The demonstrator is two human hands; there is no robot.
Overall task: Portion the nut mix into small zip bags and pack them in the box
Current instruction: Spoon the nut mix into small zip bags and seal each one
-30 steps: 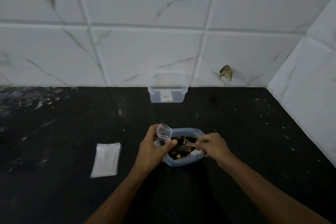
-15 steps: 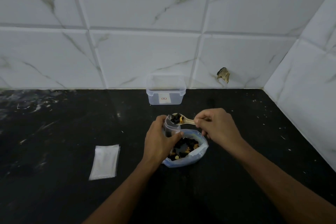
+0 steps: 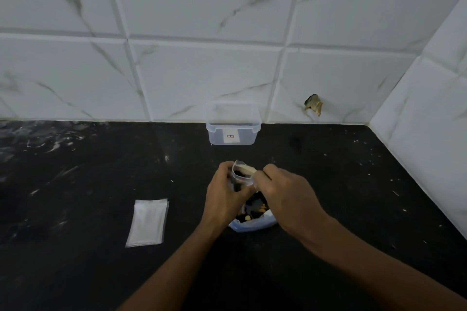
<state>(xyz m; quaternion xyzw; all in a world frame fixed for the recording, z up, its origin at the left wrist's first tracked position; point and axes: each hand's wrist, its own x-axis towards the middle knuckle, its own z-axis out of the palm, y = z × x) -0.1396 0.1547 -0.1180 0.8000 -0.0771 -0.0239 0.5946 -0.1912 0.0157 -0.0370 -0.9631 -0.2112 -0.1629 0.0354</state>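
My left hand (image 3: 223, 195) grips a small clear zip bag (image 3: 241, 175) upright, its mouth open, with dark nut mix inside. My right hand (image 3: 285, 190) pinches a pale wooden spoon (image 3: 246, 168), whose bowl is tipped into the mouth of that small bag. Below both hands sits the large bag of nut mix (image 3: 254, 217), open on the black counter, partly hidden by my hands. A clear plastic box (image 3: 233, 125) without a lid stands against the back wall, straight beyond the hands.
A stack of flat unused zip bags (image 3: 147, 222) lies on the counter to the left of my left forearm. Marble-tiled walls close the back and right side. A chipped hole (image 3: 313, 105) marks the back wall.
The spoon scooped mix from the large bag, rose to the small bag, and now its bowl is tipped into the bag's mouth. The left hand stayed on the small bag.
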